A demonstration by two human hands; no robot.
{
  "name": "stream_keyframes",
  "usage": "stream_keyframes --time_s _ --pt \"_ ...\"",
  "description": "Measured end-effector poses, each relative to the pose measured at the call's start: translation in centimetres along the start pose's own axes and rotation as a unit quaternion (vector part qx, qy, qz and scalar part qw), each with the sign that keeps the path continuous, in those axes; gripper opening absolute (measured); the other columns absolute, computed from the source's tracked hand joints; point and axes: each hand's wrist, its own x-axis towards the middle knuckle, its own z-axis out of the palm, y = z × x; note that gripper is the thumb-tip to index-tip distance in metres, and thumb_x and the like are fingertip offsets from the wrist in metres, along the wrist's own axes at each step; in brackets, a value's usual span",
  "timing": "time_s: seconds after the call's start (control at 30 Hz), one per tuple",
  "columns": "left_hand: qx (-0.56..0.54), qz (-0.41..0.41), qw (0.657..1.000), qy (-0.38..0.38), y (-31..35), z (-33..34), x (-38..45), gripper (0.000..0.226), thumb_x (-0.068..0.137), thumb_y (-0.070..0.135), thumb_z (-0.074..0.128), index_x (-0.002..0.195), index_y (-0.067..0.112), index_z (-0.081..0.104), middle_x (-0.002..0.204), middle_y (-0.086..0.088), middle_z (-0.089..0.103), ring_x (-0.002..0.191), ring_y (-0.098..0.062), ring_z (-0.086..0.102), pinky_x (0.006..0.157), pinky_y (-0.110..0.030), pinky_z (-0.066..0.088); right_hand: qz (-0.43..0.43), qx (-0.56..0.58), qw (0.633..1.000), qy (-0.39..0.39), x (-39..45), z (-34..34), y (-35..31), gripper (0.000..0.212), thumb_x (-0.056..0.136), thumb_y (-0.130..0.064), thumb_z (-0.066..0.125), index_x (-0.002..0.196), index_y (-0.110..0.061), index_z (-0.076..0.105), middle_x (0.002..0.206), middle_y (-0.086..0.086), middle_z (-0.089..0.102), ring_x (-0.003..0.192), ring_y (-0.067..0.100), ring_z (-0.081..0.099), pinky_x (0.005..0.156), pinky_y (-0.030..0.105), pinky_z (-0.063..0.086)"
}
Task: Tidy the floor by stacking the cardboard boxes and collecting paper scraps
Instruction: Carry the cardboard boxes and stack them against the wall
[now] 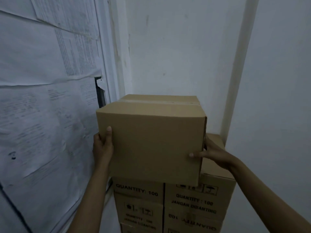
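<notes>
Cardboard makes up nearly everything in the corner: one plain box (151, 140) held up in front, and below it a stack of printed boxes (198, 202), at least four faces showing, two side by side in the upper row and more beneath, cut off by the lower edge. The plain box is brown, smooth and square-cornered, its top flaps closed with a single strip of tape running across the seam. It sits at the top of the stack, its lower edge overlapping the upper printed boxes, though whether it rests on them or hangs just above cannot be told. Two bare hands hold it. The left hand (102, 145) grips the left lower corner, thumb laid flat up the front face and the fingers hidden round the side. The right hand (212, 152) grips the right edge, thumb pressed across the front face near the bottom and the fingers out of sight behind. The printed boxes carry black lettering, "QUANTITY: 100" and "JANGAN DIBANTING", with small handling symbols; one lower label reads upside down. On the left, several wrinkled sheets of printed paper (47, 98) overlap on a flat surface, one with a torn corner by the white frame (107, 64). White painted walls (185, 47) meet behind the boxes.
</notes>
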Motion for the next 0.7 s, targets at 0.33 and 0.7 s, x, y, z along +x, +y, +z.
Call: stream_keyframes --time_s 0.33,0.7 --pt "-0.039 -0.042 0.998 0.014 -4.9 2.6 -2.7 0.027 0.096 0.039 0.057 0.113 0.017 0.056 0.107 0.002 0.064 0.099 -0.020 0.060 0.084 -0.030 0.047 0.163 -0.007 0.937 0.308 3.5 0.0 6.9 0.073 0.088 -0.046 0.068 0.145 -0.011 0.037 0.142 0.013 0.048 0.121 0.028 0.054 0.098 0.043 0.049" --pt "-0.023 -0.035 0.997 -0.069 -5.6 2.7 2.1 0.139 0.049 0.053 0.086 0.156 0.017 0.004 0.159 0.000 0.017 0.140 -0.013 0.025 0.115 -0.038 0.029 0.053 0.129 0.972 0.191 6.2 5.3 4.4 0.096 0.076 -0.082 0.054 0.154 -0.031 0.030 0.157 -0.008 0.035 0.137 0.015 0.043 0.104 0.042 0.047"
